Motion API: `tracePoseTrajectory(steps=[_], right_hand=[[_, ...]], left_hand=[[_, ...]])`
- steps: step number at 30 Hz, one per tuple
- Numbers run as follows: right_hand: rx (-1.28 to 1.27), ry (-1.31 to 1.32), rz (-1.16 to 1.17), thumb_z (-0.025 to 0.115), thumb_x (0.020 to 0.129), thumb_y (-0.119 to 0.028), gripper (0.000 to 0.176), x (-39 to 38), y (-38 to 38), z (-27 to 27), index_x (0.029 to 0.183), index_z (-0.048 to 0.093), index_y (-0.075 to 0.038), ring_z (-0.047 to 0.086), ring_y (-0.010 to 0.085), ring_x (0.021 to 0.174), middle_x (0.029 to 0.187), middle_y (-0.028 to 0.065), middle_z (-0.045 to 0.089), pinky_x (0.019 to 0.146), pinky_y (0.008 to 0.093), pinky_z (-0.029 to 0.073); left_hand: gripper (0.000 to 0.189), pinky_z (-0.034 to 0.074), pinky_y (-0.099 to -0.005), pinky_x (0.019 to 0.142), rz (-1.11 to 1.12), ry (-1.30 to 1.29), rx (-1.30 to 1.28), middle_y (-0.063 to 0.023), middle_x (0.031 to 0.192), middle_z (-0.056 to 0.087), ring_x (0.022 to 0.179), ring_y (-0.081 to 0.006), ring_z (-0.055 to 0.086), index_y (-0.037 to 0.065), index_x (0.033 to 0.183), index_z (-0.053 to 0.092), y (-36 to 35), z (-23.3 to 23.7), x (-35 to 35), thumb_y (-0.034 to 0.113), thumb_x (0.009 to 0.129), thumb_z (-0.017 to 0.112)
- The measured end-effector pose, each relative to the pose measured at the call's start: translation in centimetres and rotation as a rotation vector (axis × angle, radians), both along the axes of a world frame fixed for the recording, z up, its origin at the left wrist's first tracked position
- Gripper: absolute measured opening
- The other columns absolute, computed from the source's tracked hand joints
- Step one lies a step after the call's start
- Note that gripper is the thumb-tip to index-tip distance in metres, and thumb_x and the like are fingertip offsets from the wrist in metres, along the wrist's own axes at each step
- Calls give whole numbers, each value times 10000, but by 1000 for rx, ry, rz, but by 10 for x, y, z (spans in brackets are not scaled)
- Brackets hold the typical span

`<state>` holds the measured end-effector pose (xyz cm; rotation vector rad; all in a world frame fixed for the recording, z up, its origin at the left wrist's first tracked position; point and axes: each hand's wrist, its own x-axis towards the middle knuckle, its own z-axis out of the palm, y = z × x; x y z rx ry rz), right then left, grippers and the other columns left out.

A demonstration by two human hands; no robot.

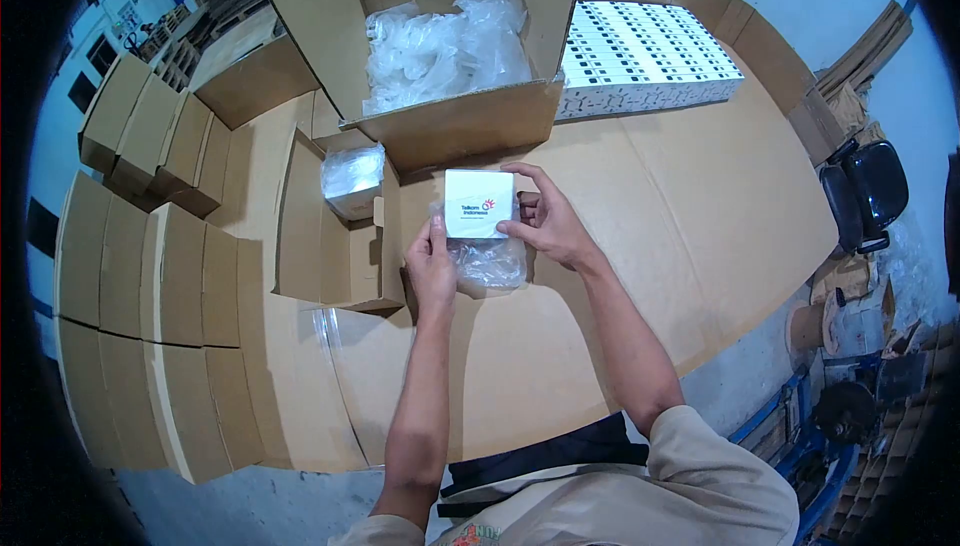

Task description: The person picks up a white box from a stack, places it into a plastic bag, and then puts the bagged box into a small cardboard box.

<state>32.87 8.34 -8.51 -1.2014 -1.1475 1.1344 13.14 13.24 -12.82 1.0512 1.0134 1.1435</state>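
Note:
A small white box [478, 198] with red and dark printing is held upright between my hands, above the table. My left hand [433, 261] has its fingers closed on the box's left edge. At the right side, my right hand [545, 218] grips the box with thumb on the front and fingers at the upper corner. Crumpled clear plastic [490, 264] hangs or lies just below the box. To the left is an open cardboard carton [300, 226], with a plastic-wrapped box [352, 178] inside at its back end.
A large open carton [465, 126] holds many clear plastic bags [445, 46]. Rows of white boxes [640, 56] stand at the back right of the cardboard-covered table [700, 206]. Brown cartons [180, 266] are stacked at left. A black chair [870, 191] stands at right.

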Motion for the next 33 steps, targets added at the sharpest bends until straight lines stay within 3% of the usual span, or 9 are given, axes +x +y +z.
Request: tracePoseTrajectory(steps=[2,12,23,29,32,33], right_hand=[[45,9,-25,810,855,-13,741,0,0,-4,1484,442,-145,643,107,850,900,58,687,760,279,531],[127,-30,-62,802,883,-36,409,3,-3,4,1253,628,-50,641,107,908,1003,34,684,816,286,549],[188,-125,-24,807,879,-43,156,14,-4,-7,986,704,4,635,107,880,942,38,679,801,281,539],[305,-7,-60,794,885,-33,118,7,-2,-4,964,717,8,663,126,922,1001,69,731,837,293,548],[150,42,-105,785,896,-30,127,5,-7,4,1006,726,-5,684,140,978,1057,94,748,860,306,553],[133,103,-131,775,912,-33,204,3,-8,5,1103,704,-19,692,160,1040,1071,101,746,889,306,556]], left_hand=[[408,520,-300,888,-3,30,18,-87,1107,735,992,-119,648,-51,1248,694,1,0,-2,295,1110,527],[412,523,-313,936,22,245,107,-110,1136,742,1035,-144,656,-44,1304,683,1,12,-2,286,1098,549],[417,507,-309,970,-42,55,184,-86,1174,726,1080,-140,636,-25,1267,706,-5,20,4,310,1117,507],[416,503,-314,992,-75,-166,111,-85,1219,705,1123,-149,629,-19,1279,682,-6,15,6,311,1126,479],[427,504,-317,1003,-118,-250,110,-97,1230,702,1132,-162,634,-23,1300,659,-6,18,6,320,1125,475],[431,505,-318,1006,-138,-283,118,-102,1234,702,1136,-167,636,-24,1307,652,-5,18,7,324,1125,474]])
